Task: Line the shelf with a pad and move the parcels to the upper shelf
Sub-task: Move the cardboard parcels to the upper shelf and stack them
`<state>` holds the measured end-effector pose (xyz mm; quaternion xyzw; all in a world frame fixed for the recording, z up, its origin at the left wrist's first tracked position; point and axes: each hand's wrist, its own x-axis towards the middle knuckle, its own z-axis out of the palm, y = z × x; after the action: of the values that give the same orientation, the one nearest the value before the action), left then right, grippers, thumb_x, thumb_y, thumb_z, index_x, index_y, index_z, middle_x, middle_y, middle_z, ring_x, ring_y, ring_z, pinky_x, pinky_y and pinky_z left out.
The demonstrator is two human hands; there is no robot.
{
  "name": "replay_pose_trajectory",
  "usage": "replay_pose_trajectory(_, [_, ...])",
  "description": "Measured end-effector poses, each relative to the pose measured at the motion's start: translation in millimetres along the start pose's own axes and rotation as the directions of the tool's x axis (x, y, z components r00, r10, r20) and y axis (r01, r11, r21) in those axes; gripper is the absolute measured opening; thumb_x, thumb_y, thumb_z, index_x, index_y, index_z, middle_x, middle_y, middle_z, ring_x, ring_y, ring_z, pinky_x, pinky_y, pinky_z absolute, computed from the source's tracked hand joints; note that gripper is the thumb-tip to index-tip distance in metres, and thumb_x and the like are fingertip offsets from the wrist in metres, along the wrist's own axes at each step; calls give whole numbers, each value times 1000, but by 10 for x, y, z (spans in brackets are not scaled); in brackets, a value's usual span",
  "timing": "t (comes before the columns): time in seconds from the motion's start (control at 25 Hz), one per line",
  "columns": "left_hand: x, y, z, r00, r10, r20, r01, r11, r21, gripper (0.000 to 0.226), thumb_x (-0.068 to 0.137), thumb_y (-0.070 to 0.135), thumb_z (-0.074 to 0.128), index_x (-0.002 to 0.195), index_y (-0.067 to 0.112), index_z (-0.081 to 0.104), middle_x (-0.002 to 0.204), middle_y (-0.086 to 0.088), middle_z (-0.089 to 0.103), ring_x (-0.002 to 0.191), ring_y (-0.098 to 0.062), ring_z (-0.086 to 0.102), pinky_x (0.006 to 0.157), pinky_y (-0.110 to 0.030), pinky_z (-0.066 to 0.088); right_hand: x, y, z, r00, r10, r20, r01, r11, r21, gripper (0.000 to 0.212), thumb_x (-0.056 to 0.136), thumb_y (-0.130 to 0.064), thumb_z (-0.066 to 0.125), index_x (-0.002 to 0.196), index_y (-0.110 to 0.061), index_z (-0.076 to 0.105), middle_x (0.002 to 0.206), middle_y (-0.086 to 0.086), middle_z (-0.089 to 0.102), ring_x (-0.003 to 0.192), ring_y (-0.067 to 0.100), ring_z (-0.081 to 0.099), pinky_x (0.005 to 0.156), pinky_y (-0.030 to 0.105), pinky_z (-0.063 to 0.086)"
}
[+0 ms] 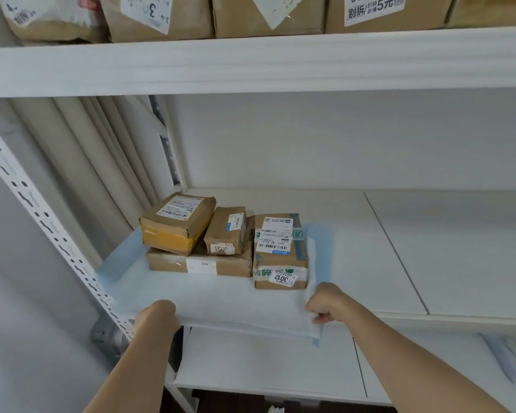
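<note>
Pale-blue pad [221,302], thin, limp and light, lay on the middle shelf [399,263] at lower centre under the parcels [224,242]. Left hand [157,318] and right hand [325,304] each clamped its front edge; corners seemed the best hold.

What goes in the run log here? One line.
left hand: grips pad front edge | right hand: pinches pad corner | parcels: on pad
</note>
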<state>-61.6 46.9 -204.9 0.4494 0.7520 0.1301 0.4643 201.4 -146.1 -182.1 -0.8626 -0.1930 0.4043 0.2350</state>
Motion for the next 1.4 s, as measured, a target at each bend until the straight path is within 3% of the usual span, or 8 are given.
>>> replay_pose_trajectory(0.08, [-119, 106, 56, 999, -34, -18, 34, 999, -22, 10, 96, 15, 54, 91, 14, 62, 68, 2, 41, 64, -14, 45, 63, -15, 39, 42, 71, -151, 999, 14, -41, -12, 999, 49, 15, 88, 3, 57, 97, -4, 47, 82, 9, 48, 58, 21, 59, 61, 31, 57])
replay_pose_trajectory(0.24, [-501, 379, 346, 978, 195, 74, -208, 943, 258, 39, 98, 32, 50, 63, 24, 37, 65, 10, 36, 79, -14, 46, 54, -14, 33, 121, 274, -557, 991, 37, -130, -26, 996, 85, 13, 86, 5, 57, 91, -4, 49, 84, 10, 49, 61, 21, 59, 55, 30, 57])
replay_pose_trajectory(0.4, [-669, 515, 834, 970, 21, 243, 62, 942, -330, 9, 94, 2, 53, 92, 11, 53, 79, -4, 53, 78, -23, 61, 56, -23, 55, 292, 546, -1118, 976, 44, -215, -17, 992, 125, 13, 87, 6, 56, 92, -4, 49, 83, 8, 47, 65, 21, 56, 80, 42, 59])
replay_pose_trajectory(0.48, [-911, 578, 1029, 953, 9, 304, 59, 975, -215, 12, 89, -8, 52, 98, 0, 52, 79, -15, 55, 66, -26, 57, 48, -30, 52, 396, 693, -1442, 964, 20, -265, 7, 995, 99, 11, 88, 2, 56, 95, -4, 50, 82, 5, 46, 67, 20, 57, 82, 41, 59])
replay_pose_trajectory(0.76, [-1650, 935, 1669, 899, -114, 422, 175, 979, -108, 8, 90, -5, 51, 85, -12, 53, 74, -29, 68, 72, -37, 65, 81, -43, 54, 692, 1186, -2372, 929, -47, -367, -8, 989, -147, 23, 88, -10, 52, 108, -1, 59, 111, 15, 63, 102, 32, 63, 79, 31, 51])
replay_pose_trajectory(1.0, [-1875, 1005, 2271, 889, -112, 443, 238, 941, -240, 19, 96, -9, 42, 79, -10, 50, 48, -25, 62, 32, -32, 59, 29, -40, 48, 981, 1406, -2881, 893, -19, -449, -104, 963, -249, 22, 89, -10, 51, 111, -6, 56, 92, 7, 59, 93, 28, 61, 72, 28, 42])
replay_pose_trajectory(1.24, [-2000, 981, 2494, 918, -69, 390, 215, 914, -344, 18, 97, -6, 41, 80, -3, 45, 43, -18, 59, 59, -31, 57, 24, -35, 43, 1178, 1461, -2855, 858, -46, -512, -104, 960, -261, 30, 92, -13, 47, 122, -8, 49, 124, 17, 53, 114, 35, 52, 88, 38, 45])
replay_pose_trajectory(1.4, [-2038, 967, 2507, 934, -68, 350, 207, 903, -378, 22, 95, -6, 46, 74, -3, 48, 60, -18, 57, 38, -29, 60, 24, -37, 44, 1103, 1459, -2863, 859, -33, -511, -128, 952, -276, 38, 92, -12, 50, 130, -8, 47, 133, 18, 35, 119, 37, 44, 91, 41, 44])
